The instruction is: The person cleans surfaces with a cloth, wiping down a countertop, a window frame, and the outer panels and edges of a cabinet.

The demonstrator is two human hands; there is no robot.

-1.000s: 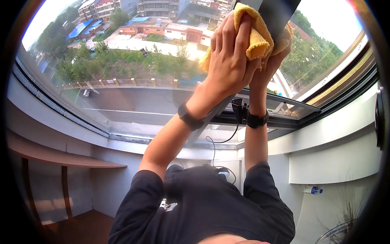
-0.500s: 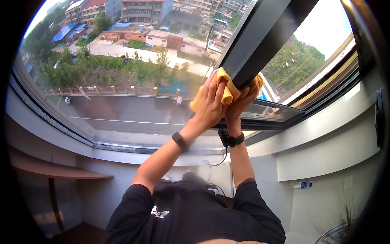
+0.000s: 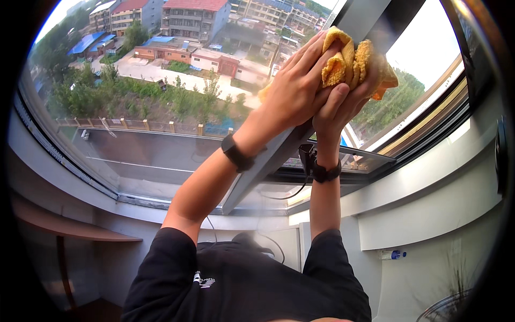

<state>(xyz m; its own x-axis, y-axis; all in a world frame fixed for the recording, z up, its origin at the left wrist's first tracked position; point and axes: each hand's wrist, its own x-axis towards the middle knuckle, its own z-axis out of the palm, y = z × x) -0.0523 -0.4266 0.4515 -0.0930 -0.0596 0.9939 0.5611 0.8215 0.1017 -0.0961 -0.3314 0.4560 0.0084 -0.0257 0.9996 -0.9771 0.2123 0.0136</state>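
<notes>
A bunched yellow cloth (image 3: 343, 56) is wrapped about the upright dark window frame bar (image 3: 370, 16). My left hand (image 3: 298, 80) presses it from the left side, fingers stretched up along the glass and bar. From the right, my right hand (image 3: 346, 104) grips the cloth, its thumb on the near face and the other fingers mostly hidden behind the folds. Orange edging of the cloth hangs out past the right fingers. Each wrist wears a black band, and the right one carries a small dark device (image 3: 307, 155) with a cable.
Left of the bar is a large window pane (image 3: 161, 107) with buildings and a road outside. The white sill (image 3: 257, 208) curves below. At right are the open window's lower rail (image 3: 370, 161) and a clear bottle with a blue cap (image 3: 394, 255).
Both hands and the cloth have moved up and to the right along the bar. More of the bar's lower part shows beneath my left forearm.
</notes>
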